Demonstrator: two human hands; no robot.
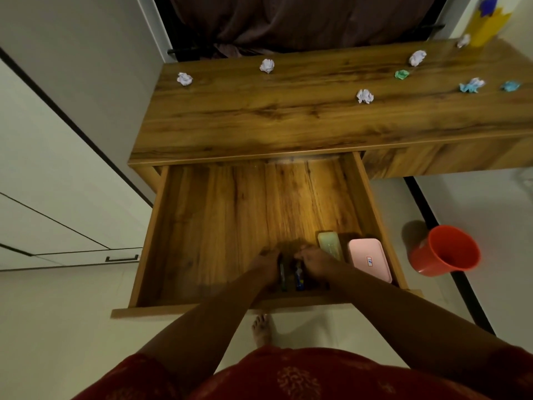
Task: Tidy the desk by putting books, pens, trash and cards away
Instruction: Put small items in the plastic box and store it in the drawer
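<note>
Both my hands were down in the open drawer, near the front wall. Left hand and right hand had fingers curled onto dark pens lying between them; the exact pinch was too dim to tell.

Risks:
- The round, smooth pens could roll across the slick wood-grain floor if I let go unevenly.
- My right wrist sat just beside the pale green case and pink case, both rounded hard plastic, and could shove them.

Crumpled paper balls were left on the desk top, with the orange plastic bin on the floor to the right.
</note>
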